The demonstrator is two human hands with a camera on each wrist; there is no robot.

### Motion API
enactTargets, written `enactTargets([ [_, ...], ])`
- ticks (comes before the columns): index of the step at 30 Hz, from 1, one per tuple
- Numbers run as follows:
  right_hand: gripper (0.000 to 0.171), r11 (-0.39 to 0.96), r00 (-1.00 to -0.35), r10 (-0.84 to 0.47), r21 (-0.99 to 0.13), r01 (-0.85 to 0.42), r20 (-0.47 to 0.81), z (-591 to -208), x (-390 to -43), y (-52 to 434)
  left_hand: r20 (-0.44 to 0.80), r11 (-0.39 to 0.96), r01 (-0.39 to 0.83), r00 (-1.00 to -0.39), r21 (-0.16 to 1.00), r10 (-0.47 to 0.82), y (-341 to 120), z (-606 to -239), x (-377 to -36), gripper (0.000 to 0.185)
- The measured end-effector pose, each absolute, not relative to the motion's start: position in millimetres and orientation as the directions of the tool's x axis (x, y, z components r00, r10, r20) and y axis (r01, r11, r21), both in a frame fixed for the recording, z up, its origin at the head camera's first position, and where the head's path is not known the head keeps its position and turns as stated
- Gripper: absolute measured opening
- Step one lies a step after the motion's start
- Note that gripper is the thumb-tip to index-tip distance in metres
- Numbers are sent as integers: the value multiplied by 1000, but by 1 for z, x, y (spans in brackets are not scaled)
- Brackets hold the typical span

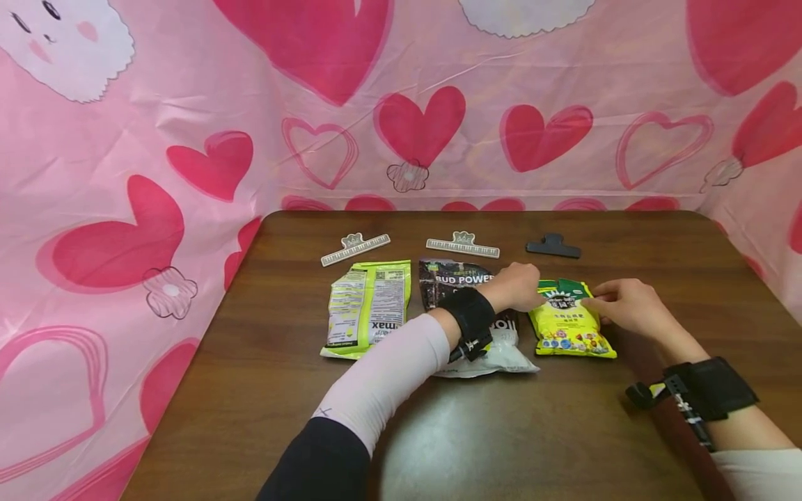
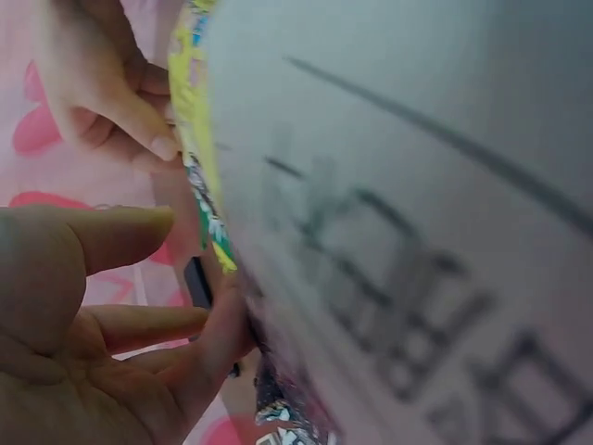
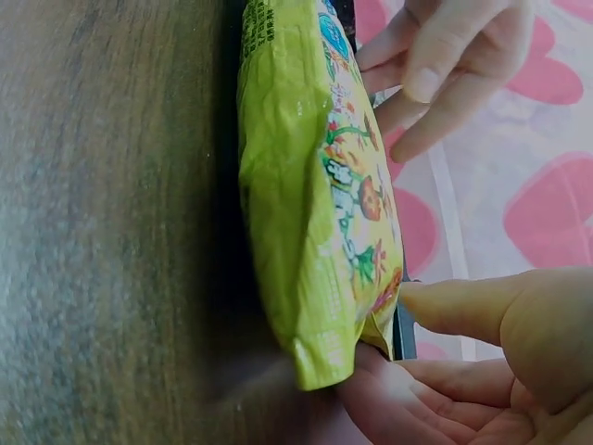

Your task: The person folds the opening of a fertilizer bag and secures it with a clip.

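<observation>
Yellow packet (image 1: 570, 327) flat, long axis running away, top far.

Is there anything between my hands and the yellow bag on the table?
Nothing visible. The left hand and the right hand are already at the top corners of the yellow bag, fingers touching it. The black clip lies behind, apart.

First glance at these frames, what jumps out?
Both hands meet at the yellow-green bag at the right of three packets lying in a row on the brown table: the left hand touches its top left corner, the right hand its right edge. Behind the row lie two pale clips and one black clip. All round hangs a pink heart-print cloth.
</observation>
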State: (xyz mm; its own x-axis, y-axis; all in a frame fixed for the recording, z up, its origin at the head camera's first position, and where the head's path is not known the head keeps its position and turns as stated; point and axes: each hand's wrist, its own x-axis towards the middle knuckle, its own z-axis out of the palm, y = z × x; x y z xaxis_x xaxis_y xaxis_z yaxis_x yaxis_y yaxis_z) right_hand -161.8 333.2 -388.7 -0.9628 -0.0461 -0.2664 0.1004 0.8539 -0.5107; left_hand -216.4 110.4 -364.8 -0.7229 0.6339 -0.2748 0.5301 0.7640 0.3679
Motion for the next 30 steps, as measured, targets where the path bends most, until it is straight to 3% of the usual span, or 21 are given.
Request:
enactTargets([
  [6, 57, 822, -964, -53, -560, 106, -260, -393, -163, 333, -288, 773, 531, -723, 348, 627, 110, -369, -218, 20],
  [17, 62, 674, -959, -36, -716, 185, -282, -400, -163, 333, -285, 772, 544, -722, 329, 631, 107, -367, -218, 17],
  [24, 59, 644, -962, -4, -737, 206, -272, -404, -163, 333, -247, 757, 565, -722, 327, 646, 107, -367, -218, 11],
  [30, 53, 635, -977, 13, -753, 173, -213, -402, -162, 333, -223, 747, 571, -722, 341, 654, 106, -367, -221, 29],
])
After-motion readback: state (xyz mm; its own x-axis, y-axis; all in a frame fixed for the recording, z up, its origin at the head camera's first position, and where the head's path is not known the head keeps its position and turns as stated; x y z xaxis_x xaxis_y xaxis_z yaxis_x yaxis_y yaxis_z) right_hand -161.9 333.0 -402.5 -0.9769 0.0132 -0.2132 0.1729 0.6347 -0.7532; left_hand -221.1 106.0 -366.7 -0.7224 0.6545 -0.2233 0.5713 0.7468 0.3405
